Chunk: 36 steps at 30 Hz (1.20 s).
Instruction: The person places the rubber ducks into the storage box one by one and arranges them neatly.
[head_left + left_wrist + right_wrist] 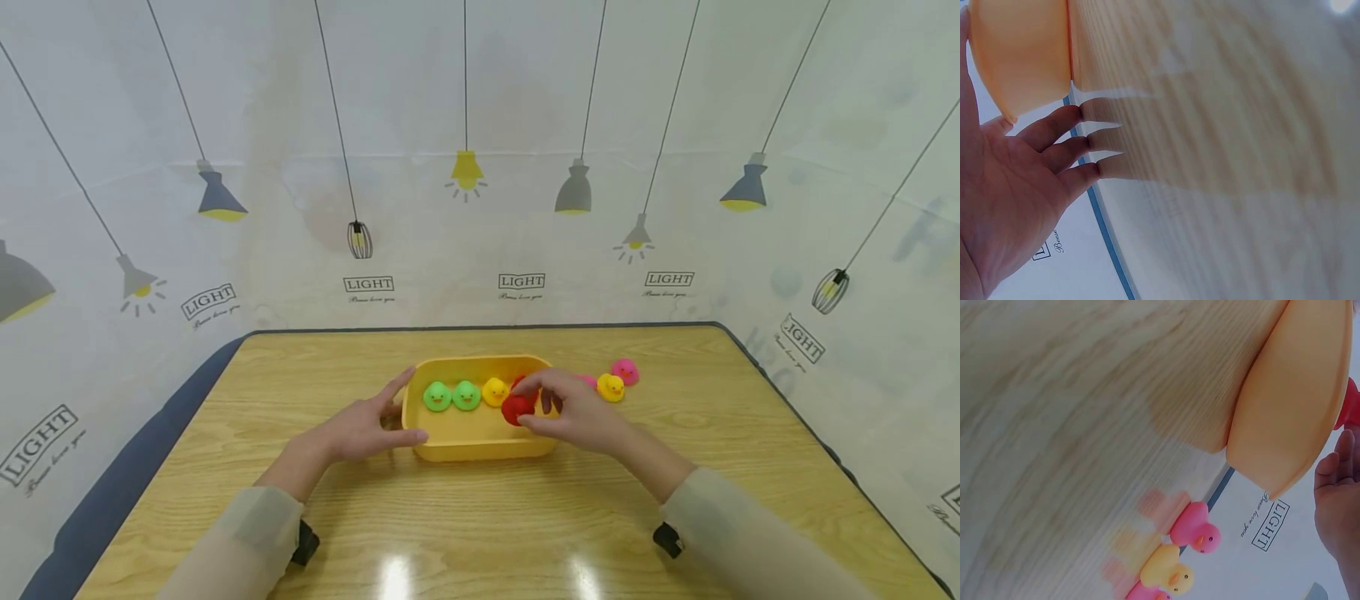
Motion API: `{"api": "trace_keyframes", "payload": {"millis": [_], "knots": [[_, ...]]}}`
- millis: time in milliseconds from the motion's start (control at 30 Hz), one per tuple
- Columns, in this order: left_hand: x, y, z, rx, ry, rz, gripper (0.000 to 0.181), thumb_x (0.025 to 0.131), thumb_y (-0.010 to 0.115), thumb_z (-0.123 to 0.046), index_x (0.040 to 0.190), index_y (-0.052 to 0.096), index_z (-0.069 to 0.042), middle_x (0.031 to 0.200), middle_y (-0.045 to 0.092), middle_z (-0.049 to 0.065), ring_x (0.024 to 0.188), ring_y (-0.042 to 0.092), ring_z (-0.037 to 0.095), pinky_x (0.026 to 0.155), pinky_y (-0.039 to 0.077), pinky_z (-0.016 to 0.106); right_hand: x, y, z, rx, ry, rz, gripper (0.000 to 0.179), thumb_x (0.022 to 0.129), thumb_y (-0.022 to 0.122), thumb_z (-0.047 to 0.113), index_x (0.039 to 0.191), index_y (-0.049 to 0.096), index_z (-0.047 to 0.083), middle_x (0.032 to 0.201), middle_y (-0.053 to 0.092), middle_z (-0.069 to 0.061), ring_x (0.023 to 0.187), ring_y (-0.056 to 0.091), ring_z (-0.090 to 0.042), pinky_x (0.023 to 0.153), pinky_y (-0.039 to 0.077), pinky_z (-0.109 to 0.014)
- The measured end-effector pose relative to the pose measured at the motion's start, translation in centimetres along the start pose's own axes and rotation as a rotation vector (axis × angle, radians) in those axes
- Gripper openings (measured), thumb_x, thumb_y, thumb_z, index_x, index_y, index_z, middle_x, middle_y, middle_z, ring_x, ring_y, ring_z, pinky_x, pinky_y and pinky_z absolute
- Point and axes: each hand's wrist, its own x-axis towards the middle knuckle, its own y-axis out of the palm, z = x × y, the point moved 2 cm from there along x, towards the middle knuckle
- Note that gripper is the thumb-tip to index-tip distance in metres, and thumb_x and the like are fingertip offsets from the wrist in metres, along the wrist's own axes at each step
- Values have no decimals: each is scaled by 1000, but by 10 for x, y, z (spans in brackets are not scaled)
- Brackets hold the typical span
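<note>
My right hand point(576, 410) pinches a red rubber duck point(517, 409) between thumb and fingers over the right part of a yellow plastic tray point(480, 452). Behind it, a second red duck point(518, 382) is partly covered by the hand. To its left in the tray are a yellow duck point(495, 392) and two green ducks, one green duck point(467, 396) beside the other green duck point(437, 397). My left hand point(365, 427) is spread at the tray's left end, thumb at the near rim and index finger near the far corner. Its other fingers point(1063, 147) reach down to the table in the left wrist view.
Right of the tray, a yellow duck point(611, 387) stands on the wooden table point(480, 517) between two pink ducks, one pink duck point(1195, 529) and another pink duck point(1147, 592). A lamp-printed cloth point(420, 108) encloses the table's back and sides.
</note>
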Motion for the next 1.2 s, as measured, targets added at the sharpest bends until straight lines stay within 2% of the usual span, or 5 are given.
{"api": "trace_keyframes", "payload": {"millis": [167,400,733,967,1200], "knots": [[0,0,-1,-1,-4,-1,115,92,71,-80,176,-2,-48,166,56,12,156,45,51,123,37,73,9,9,4,3,1,15,33,95,86,14,126,75,16,108,72,1,89,60,-20,76,55,-31],[-1,1,-2,0,-7,0,116,92,72,-79,176,-1,-47,165,57,11,147,56,45,111,50,63,23,27,6,49,-11,44,29,96,85,14,123,75,14,108,71,-2,90,60,-19,81,59,-40],[-1,0,-4,-6,-9,-5,116,92,72,-79,177,0,-44,165,57,13,151,52,50,118,45,69,42,44,15,23,45,125,27,98,85,21,123,76,16,112,75,1,93,64,-13,83,57,-24],[-2,0,-4,-4,-15,-3,116,92,72,-79,177,1,-45,166,57,12,147,55,48,112,49,66,53,57,19,21,93,185,28,98,86,25,124,76,20,111,75,6,94,66,-13,86,59,-25],[-2,-1,-5,-5,-8,-2,116,92,72,-78,177,1,-44,165,58,10,149,54,48,115,47,68,63,66,24,24,158,233,26,99,85,26,123,76,24,112,74,9,95,67,-16,86,60,-29]]}}
